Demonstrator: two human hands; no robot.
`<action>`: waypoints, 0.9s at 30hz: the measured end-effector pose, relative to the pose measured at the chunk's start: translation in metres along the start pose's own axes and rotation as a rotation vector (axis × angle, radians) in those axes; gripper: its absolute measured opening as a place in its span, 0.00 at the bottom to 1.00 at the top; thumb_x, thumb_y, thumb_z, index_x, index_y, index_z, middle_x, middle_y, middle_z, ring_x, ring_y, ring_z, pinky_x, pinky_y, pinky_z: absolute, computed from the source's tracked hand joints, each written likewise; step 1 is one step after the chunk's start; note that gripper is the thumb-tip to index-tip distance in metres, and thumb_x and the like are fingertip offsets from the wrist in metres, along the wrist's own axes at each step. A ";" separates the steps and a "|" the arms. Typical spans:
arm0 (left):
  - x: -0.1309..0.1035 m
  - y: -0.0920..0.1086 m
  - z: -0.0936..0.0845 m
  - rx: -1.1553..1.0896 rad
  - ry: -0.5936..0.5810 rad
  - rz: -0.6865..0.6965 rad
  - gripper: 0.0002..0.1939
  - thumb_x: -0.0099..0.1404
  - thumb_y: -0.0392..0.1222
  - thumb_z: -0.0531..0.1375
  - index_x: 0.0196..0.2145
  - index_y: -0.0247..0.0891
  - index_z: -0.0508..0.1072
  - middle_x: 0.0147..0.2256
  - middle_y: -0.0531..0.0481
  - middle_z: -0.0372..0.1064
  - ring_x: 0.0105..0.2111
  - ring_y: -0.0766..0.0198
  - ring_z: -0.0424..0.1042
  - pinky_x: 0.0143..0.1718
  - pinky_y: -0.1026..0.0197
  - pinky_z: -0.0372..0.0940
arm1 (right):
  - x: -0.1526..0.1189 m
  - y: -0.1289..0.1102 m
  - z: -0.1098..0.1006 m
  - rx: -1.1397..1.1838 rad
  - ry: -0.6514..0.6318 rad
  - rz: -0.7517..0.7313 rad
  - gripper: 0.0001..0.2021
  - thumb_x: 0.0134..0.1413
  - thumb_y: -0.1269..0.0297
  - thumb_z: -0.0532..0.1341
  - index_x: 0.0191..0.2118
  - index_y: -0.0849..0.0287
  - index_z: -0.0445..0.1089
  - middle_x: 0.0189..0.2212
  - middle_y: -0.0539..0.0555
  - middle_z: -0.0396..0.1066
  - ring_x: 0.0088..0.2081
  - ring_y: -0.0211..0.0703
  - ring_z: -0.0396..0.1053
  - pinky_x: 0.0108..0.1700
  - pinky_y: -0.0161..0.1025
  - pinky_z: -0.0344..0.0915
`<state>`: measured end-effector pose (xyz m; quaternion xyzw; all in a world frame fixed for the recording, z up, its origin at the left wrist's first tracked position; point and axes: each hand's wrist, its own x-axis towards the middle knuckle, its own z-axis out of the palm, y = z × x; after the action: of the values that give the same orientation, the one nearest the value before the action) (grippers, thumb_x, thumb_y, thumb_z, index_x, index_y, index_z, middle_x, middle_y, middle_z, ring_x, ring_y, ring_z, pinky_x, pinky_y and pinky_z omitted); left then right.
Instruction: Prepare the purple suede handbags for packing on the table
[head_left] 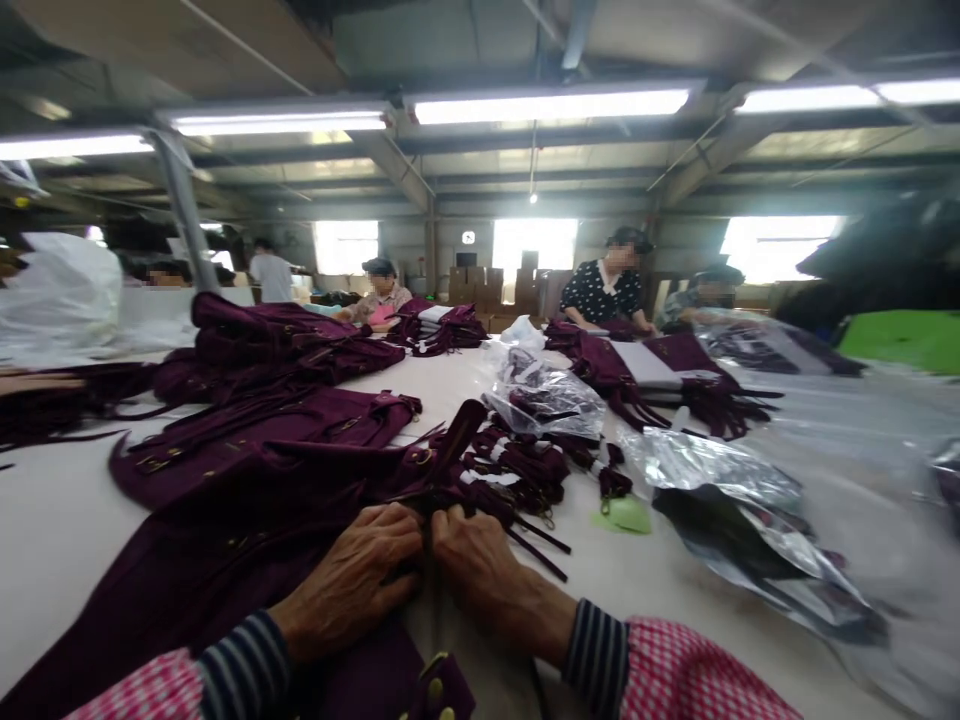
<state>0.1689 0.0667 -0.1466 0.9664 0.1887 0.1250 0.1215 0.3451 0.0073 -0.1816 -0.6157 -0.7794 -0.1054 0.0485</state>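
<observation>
A dark purple garment or bag with brass-coloured fittings (247, 530) lies spread on the white table at the near left. My left hand (360, 570) rests on it with its fingers closed on the fabric's edge. Right beside it, my right hand (487, 570) has its fingers curled in a pinch on the same purple piece. The fingertips nearly meet, and what lies between them is partly hidden. A purple strap (459, 432) sticks up just beyond both hands. Bundled purple straps with white bands (525, 465) lie past my right hand.
More purple pieces (285, 345) are piled at the back left. An open silver bag (750, 530) and a green piece (626, 515) lie to the right. Clear plastic (547, 390) and stacked purple items (645, 365) sit farther back. Several people work across the table.
</observation>
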 end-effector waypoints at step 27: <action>-0.009 0.051 0.007 0.036 0.092 -0.285 0.09 0.61 0.35 0.65 0.38 0.48 0.79 0.38 0.52 0.73 0.47 0.55 0.64 0.51 0.49 0.55 | -0.047 0.013 -0.003 1.008 0.149 0.050 0.05 0.48 0.75 0.60 0.25 0.61 0.67 0.22 0.45 0.64 0.27 0.35 0.60 0.31 0.34 0.51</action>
<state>0.1804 0.0158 -0.1406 0.9252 0.3315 0.1474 0.1116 0.3691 -0.0353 -0.1873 -0.5250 -0.7128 0.2411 0.3976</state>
